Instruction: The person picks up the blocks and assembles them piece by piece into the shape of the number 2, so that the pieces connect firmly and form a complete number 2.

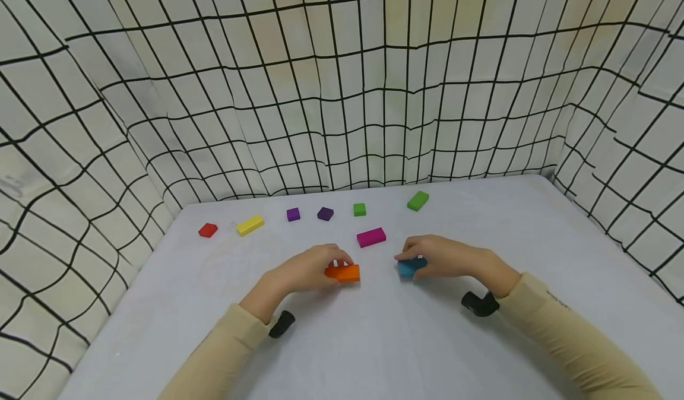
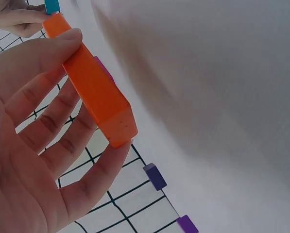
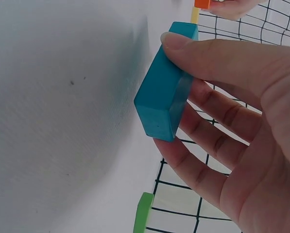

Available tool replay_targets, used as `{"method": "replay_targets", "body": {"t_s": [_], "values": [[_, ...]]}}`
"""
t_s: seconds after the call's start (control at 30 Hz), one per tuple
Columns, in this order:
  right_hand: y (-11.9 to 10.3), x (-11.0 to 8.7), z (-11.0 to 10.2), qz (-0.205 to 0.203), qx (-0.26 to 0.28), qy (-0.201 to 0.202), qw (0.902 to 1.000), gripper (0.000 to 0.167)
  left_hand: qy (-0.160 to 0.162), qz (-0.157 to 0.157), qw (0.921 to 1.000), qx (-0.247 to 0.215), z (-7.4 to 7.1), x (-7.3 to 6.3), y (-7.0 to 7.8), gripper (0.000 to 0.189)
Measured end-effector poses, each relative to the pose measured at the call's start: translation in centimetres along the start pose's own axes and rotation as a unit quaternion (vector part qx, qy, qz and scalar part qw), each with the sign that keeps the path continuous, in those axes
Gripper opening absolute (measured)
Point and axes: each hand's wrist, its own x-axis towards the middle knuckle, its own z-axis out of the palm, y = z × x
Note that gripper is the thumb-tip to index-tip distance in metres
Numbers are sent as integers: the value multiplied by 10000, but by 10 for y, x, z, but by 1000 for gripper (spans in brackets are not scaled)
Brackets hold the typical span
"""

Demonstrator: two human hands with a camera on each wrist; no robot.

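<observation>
My left hand [image 1: 312,269] grips an orange block [image 1: 344,273] between thumb and fingers, near the middle of the white table. In the left wrist view the thumb presses one long face of the orange block [image 2: 93,87] and the fingers curl behind it. My right hand [image 1: 446,256] holds a blue block [image 1: 410,267] a short way to the right. Seen from the right wrist, the thumb lies across the blue block [image 3: 166,82] with fingers on its other side. A magenta block [image 1: 371,237] lies just beyond, between the two hands.
Along the table's [image 1: 160,305] far part lie a red block [image 1: 208,230], a yellow block [image 1: 250,225], two purple blocks [image 1: 293,214], a small green block [image 1: 360,210] and a longer green block [image 1: 418,201]. Black netting [image 1: 342,100] over white cloth surrounds the back and sides.
</observation>
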Motion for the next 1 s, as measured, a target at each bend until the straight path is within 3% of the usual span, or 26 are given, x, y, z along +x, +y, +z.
{"method": "replay_targets", "body": {"t_s": [0.47, 1.0], "values": [[-3, 7, 5, 164, 99, -78, 9998, 48, -30, 49, 9999, -84, 4, 8, 0, 35], [-5, 16, 10, 18, 101, -28, 9999, 46, -215, 103, 9997, 10, 11, 17, 8, 36]]}}
